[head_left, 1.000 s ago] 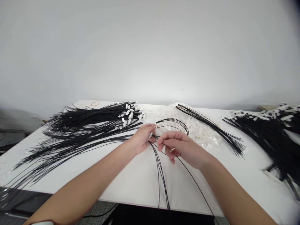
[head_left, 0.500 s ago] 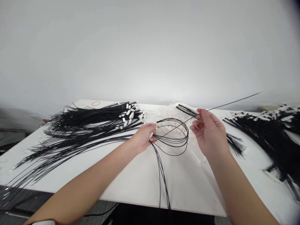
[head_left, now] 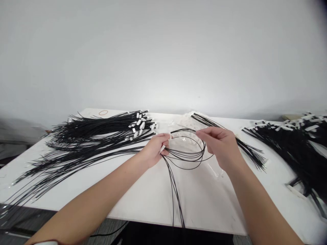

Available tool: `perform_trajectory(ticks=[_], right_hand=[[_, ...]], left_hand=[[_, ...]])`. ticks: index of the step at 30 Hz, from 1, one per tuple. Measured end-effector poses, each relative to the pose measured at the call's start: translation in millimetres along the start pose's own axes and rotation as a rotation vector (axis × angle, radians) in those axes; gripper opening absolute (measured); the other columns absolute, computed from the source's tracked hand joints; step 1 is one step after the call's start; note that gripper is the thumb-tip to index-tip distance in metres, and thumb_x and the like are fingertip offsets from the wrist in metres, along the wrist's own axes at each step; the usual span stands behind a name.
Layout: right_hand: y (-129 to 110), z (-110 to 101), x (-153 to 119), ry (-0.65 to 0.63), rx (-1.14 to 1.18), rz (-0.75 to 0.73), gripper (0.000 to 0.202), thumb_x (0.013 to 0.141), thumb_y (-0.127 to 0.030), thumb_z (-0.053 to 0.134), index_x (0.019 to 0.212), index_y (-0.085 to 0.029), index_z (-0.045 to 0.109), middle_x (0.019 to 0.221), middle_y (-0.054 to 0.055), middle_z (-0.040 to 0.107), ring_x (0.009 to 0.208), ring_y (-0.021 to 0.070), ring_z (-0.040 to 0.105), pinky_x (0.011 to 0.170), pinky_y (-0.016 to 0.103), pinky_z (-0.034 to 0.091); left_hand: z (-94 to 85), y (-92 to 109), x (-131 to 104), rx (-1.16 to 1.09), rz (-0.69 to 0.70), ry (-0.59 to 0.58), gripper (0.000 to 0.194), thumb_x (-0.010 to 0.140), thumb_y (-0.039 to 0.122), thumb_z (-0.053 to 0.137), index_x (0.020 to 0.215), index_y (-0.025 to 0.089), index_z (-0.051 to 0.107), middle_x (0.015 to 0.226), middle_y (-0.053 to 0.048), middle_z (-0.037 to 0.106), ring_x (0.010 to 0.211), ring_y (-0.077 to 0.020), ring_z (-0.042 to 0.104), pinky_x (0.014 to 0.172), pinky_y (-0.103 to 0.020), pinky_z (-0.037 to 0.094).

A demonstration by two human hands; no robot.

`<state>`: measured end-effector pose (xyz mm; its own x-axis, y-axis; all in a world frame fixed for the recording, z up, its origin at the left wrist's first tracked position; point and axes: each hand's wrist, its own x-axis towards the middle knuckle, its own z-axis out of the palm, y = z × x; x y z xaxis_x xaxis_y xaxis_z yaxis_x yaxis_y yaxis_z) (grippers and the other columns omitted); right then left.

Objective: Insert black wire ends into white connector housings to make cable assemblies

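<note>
Loop [head_left: 185, 159]: one, of several black wires that overlap too closely for us to count; it extends rightward from the left hand, over the table [head_left: 204, 200].
White fittings [head_left: 162, 148]: two that we can see, both at the left hand's fingers.
Left hand [head_left: 156, 149]: gripping the white fittings at the base of the loop.
Hanging tails [head_left: 176, 190]: several black wires, running from beneath the left hand toward the table's near edge.
Right hand [head_left: 219, 146]: thumb and forefinger drawn together at the loop's upper right; whether a wire sits between them we cannot tell.
Clear bag [head_left: 190, 119]: one, with white pieces, beyond the loop.
Small bundle [head_left: 247, 149]: one, black, partly behind the right hand.
Piles: two, black with white ends; we note one at left [head_left: 99, 134], one at right [head_left: 293, 153].
Orange ring [head_left: 103, 112]: one, near the far edge.
</note>
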<state>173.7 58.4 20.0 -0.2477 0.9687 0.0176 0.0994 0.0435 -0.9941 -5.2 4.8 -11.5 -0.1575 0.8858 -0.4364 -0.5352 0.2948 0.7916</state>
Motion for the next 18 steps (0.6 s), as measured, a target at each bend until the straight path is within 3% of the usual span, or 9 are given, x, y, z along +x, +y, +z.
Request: perform_trajectory(ticks=[5,18], right_hand=[[0.3,6.4,-4.9,-0.029,-0.273,-0.067,0.021,0.062,-0.033,0.065,0.056,-0.013,0.058,0.045,-0.003,0.040,0.042,0.0022,0.029,0.037,0.016,0.021],[-3.5,6.8,-9.1,-0.136,-0.365,-0.036,0.020,0.067,-0.034,0.057,0.062,-0.015,0.058,0.051,-0.002,0.043,0.047,0.0047,0.032,0.043,0.018,0.026]], left_hand=[[-1.1,0.1,-0.1,-0.006,0.015,-0.041,0.013,0.067,0.019,0.061,0.068,0.014,0.049,0.053,0.005,0.026,0.042,-0.0035,0.027,0.033,-0.013,0.016],[-0.4,0.9,-2.0,0.005,0.018,-0.085,0.014,0.067,0.021,0.061,0.070,0.015,0.049,0.054,0.005,0.022,0.044,-0.0035,0.025,0.034,-0.013,0.015]])
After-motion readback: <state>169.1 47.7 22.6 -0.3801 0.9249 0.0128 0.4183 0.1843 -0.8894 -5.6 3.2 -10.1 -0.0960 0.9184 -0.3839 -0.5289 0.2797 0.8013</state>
